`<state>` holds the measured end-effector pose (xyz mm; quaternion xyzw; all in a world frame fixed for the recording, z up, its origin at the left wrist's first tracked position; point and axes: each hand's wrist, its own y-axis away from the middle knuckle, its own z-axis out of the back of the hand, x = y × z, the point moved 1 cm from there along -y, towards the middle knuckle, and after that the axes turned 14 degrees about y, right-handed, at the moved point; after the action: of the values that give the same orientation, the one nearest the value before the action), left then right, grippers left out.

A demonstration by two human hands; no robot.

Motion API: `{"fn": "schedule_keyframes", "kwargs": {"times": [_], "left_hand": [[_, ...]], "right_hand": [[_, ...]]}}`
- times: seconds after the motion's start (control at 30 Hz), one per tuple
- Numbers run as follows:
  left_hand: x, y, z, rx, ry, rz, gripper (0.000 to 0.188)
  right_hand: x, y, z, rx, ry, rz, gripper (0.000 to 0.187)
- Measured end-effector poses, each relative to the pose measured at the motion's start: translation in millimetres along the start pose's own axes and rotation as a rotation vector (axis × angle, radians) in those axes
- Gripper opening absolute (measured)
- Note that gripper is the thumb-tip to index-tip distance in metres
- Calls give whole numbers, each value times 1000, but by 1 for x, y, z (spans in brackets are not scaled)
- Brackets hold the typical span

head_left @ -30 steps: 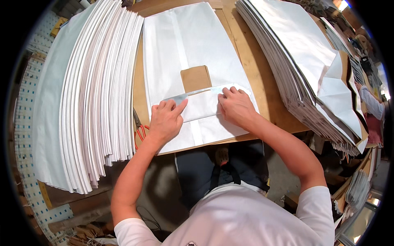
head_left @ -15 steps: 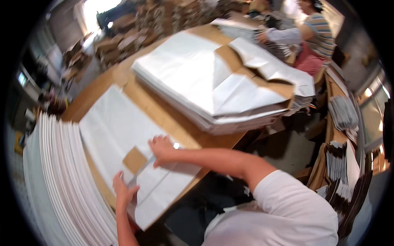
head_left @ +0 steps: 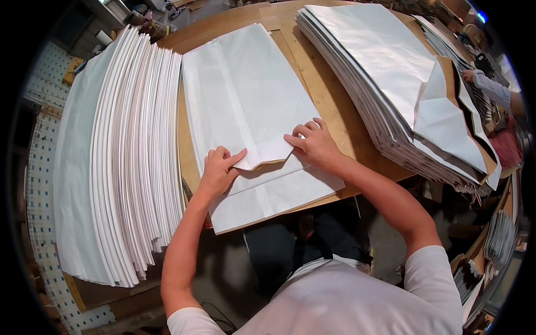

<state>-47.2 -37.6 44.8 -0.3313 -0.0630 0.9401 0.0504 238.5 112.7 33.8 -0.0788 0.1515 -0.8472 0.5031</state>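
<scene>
A large white paper bag (head_left: 251, 95) lies flat on the wooden table in front of me, brown on its inside. Across its lower part a folded edge is slightly raised, and a thin brown strip shows along it. At the left end of that edge is my left hand (head_left: 219, 172), fingers curled and thumb on the paper. My right hand (head_left: 318, 146) closes on the right end with thumb and bent fingers. Whatever lies under the fold is hidden.
To the left stands a tall row of white folded bags (head_left: 131, 151). A thick stack of white bags (head_left: 368, 56) sits on the table (head_left: 285, 47) at right, its top one partly opened. Beyond it shows a co-worker's hand (head_left: 468, 75). More bundles (head_left: 501, 234) stand at lower right.
My view has swung, so the bag now sits centrally. Both hands are now at the raised fold; before, the right lay across the paper. The brown square patch no longer shows.
</scene>
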Motion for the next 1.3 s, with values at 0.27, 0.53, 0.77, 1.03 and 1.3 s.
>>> {"fn": "schedule_keyframes", "kwargs": {"times": [0.27, 0.53, 0.77, 1.03, 1.3], "left_hand": [[-15, 10, 0, 75, -167, -176, 47], [-29, 13, 9, 118, -171, -348, 36], [-52, -32, -40, -72, 153, 190, 40], [-49, 7, -60, -21, -180, -60, 46], [-35, 6, -61, 122, -250, -3, 48]], "right_hand": [[-11, 16, 28, 267, 2, 140, 44], [-18, 24, 19, 200, 23, 155, 45], [-9, 23, 16, 170, 30, 111, 45], [-9, 29, 18, 134, -7, 57, 33], [114, -62, -50, -193, -225, -201, 52]]}}
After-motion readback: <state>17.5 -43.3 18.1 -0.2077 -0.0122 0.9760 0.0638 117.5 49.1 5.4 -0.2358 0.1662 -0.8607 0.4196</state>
